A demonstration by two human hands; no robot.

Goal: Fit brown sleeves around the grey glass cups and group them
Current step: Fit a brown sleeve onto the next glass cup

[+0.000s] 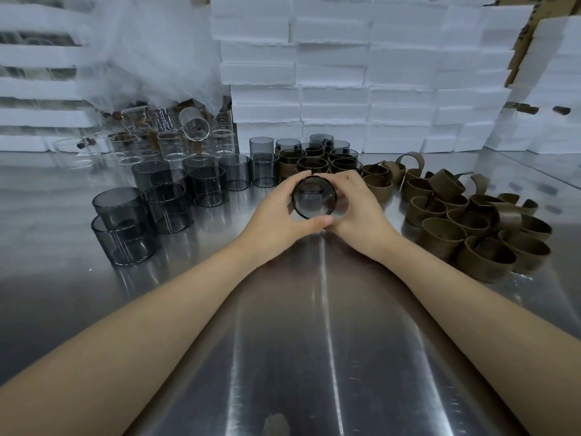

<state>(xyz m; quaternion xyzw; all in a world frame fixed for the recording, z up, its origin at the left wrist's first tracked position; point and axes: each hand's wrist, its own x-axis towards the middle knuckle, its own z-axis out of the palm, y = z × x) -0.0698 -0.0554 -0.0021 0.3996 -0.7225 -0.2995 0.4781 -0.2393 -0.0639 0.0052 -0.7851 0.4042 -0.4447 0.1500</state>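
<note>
Grey glass cup (314,199), mouth toward camera, in curled fingers (296,180) of left hand (273,214) and right hand (356,209)

Dim, cool light; streaky glare on the steel table (320,325); wide-angle bending at edges; soft, hazy background.

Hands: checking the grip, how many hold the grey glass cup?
2. The left hand grips the grey glass cup on its left side, the right hand on its right.
</note>
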